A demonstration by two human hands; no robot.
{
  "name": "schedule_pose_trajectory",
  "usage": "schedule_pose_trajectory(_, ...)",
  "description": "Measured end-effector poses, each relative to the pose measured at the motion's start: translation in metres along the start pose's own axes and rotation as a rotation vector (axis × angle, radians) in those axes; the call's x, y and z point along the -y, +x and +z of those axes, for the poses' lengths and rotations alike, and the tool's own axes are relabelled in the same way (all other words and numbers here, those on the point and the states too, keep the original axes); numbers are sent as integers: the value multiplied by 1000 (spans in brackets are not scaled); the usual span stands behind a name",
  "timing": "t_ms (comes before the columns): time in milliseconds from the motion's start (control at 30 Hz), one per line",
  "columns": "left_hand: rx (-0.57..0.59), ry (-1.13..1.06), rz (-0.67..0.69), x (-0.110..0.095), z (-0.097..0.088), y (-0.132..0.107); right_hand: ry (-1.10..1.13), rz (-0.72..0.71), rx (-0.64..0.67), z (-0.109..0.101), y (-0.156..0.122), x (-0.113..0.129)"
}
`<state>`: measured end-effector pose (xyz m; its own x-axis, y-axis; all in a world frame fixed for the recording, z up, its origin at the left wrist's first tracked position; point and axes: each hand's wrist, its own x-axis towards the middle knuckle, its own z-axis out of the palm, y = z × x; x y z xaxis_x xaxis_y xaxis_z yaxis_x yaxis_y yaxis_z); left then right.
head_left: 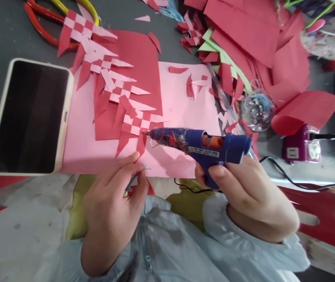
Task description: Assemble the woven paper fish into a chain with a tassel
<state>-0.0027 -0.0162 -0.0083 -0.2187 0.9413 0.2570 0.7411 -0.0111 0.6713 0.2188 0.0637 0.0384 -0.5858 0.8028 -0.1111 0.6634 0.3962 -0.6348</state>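
My right hand is wrapped round the handle of a blue hot glue gun. The gun points left, and its nozzle is at the edge of the lowest woven red-and-pink paper fish. Just below that, my left hand pinches a small blue thread tassel; mostly the looped end shows, and the fingers hide much of the rest. Several woven paper fish lie overlapping in a diagonal row on a red paper sheet, over a larger pink sheet.
A phone lies at the left, with red- and yellow-handled scissors behind it. Red paper is piled at the back right. A clear container of beads and a purple plug adapter stand right; a black cord runs along the edge.
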Motion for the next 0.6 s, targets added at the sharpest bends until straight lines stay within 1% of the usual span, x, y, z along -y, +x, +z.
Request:
schedule_pose_trajectory(167,0,-12,-1,0,0,0,-51,0,3,-1,-3,2)
schedule_pose_trajectory(367,-11,2,4,-1,0,1,-52,18,-3,-2,-2,1)
schedule_pose_trajectory(467,-11,1,1,0,0,0,-40,23,10,0,1,0)
schedule_pose_trajectory(600,-11,5,4,0,0,0,24,83,14,0,-1,0)
